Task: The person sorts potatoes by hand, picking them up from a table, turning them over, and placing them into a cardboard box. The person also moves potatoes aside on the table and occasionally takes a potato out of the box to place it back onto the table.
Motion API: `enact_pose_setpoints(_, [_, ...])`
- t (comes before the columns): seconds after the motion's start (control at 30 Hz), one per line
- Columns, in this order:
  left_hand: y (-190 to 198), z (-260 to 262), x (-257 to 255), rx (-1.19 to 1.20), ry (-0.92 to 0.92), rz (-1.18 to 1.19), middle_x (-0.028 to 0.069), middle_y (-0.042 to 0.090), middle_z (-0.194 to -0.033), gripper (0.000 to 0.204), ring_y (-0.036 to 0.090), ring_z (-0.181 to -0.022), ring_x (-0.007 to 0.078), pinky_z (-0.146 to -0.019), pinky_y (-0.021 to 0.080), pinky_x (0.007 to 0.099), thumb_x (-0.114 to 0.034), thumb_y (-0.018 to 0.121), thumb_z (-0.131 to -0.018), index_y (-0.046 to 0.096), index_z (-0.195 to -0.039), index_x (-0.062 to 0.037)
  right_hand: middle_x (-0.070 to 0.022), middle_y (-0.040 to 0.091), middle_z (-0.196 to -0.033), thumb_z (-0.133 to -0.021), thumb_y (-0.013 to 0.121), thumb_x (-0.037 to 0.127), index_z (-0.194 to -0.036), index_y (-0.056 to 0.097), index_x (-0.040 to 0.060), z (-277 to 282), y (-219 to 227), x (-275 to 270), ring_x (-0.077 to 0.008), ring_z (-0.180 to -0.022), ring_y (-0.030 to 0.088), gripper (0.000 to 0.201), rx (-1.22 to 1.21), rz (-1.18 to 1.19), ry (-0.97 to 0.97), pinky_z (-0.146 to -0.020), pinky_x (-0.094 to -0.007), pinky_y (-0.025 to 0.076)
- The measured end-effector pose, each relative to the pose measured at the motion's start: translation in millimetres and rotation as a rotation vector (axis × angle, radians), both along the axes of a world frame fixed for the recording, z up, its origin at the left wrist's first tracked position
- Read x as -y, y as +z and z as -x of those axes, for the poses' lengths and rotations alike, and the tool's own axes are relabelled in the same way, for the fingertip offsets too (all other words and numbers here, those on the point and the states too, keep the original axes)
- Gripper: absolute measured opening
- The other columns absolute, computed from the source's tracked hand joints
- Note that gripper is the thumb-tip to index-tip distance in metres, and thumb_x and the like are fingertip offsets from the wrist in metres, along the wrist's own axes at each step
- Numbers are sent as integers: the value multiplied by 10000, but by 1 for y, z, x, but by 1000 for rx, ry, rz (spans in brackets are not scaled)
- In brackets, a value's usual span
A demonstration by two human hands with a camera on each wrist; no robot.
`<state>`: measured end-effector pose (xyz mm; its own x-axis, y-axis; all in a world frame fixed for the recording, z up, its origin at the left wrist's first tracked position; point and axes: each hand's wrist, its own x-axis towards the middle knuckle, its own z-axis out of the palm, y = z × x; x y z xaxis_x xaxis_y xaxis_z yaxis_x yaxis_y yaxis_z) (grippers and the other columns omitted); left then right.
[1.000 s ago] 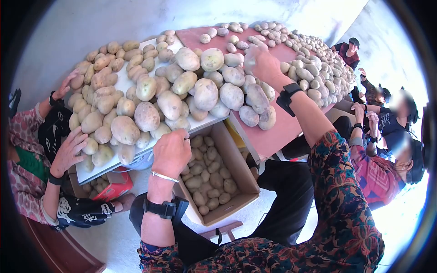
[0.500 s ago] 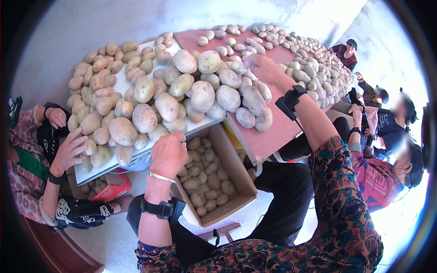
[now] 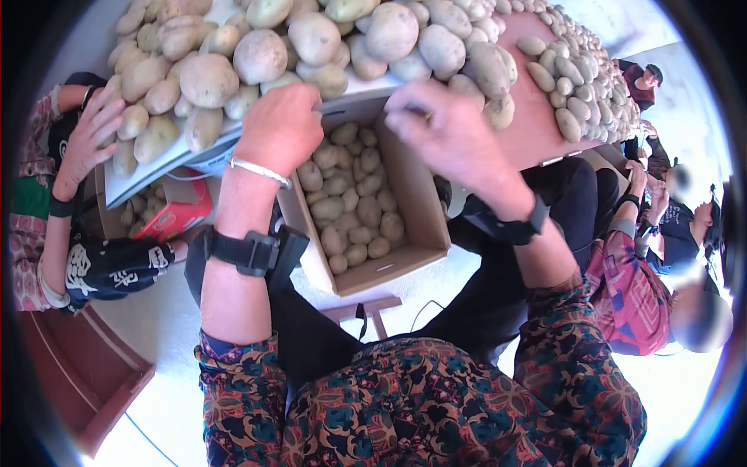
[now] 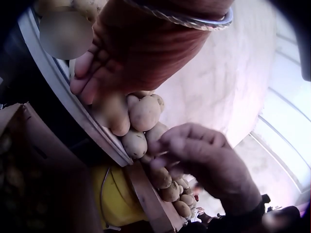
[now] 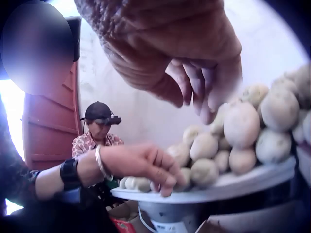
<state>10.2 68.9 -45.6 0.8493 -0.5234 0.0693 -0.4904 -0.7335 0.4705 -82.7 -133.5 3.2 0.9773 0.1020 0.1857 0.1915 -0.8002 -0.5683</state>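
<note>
My left hand (image 3: pixel 280 128) rests at the front edge of the white tabletop, its fingers loosely bent and holding nothing visible. Beside it lies a heap of large potatoes (image 3: pixel 314 39). My right hand (image 3: pixel 459 136) hovers over the right rim of a cardboard box (image 3: pixel 416 194), just in front of the heap. In the right wrist view the thumb and fingers of my right hand (image 5: pixel 184 63) hang apart with nothing between them. Smaller potatoes (image 3: pixel 350 202) fill much of the box, which stands below the table edge between my knees.
Another person's hand (image 3: pixel 89 136) is beside the potatoes at the left. A red carton (image 3: pixel 179 206) with potatoes stands under the table there. More potatoes (image 3: pixel 572 78) cover the reddish board (image 3: pixel 517 47) at the right, where several people sit. A yellow container (image 4: pixel 114 194) is beside the box.
My right hand has come back from the potatoes on the reddish board to above the box. The head view has tipped downward. My left hand stays at the table edge.
</note>
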Motion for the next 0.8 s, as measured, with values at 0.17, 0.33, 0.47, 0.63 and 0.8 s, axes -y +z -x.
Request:
enact_pose_setpoints(0.17, [0,0,-6,10,-2,77,199,671,-884,166,630,-889,385,-805,493,454,-117,585,-814,680,-915,-25,-188,678,-1002,-823,664,277,-1034,667,62,3,-103,-3,-350,-1001,642,302,-710,436,72,-863,-434,509])
enact_pose_setpoints(0.33, [0,-4,-13,-3,0,83,208,659,-875,169,622,-869,395,-775,483,458,-121,553,-823,659,-910,-22,-213,669,-1063,-795,661,255,-1045,672,50,-17,-206,1,-353,-1032,637,324,-812,245,-10,-902,-434,500])
enact_pose_setpoints(0.47, [2,-4,-10,-60,34,60,209,657,-867,159,620,-868,400,-766,484,458,-119,564,-824,660,-912,-27,-242,635,-1141,-764,700,356,-1136,653,29,-53,-230,-35,-343,-1148,580,498,-767,275,26,-978,-409,457])
enact_pose_setpoints(0.63, [3,-1,-5,-40,11,53,209,660,-870,142,623,-851,405,-761,490,467,-129,601,-830,667,-914,-36,-199,596,-1256,-777,619,285,-1249,579,96,-91,-280,-71,-348,-1193,560,510,-680,335,74,-952,-447,479])
enact_pose_setpoints(0.8, [7,5,0,-75,22,29,188,676,-872,136,639,-864,385,-783,504,469,-135,627,-819,675,-911,-47,-158,304,-1520,-809,618,408,-1413,441,156,-83,-279,-100,-411,-1437,167,678,-749,272,-303,-994,-670,367])
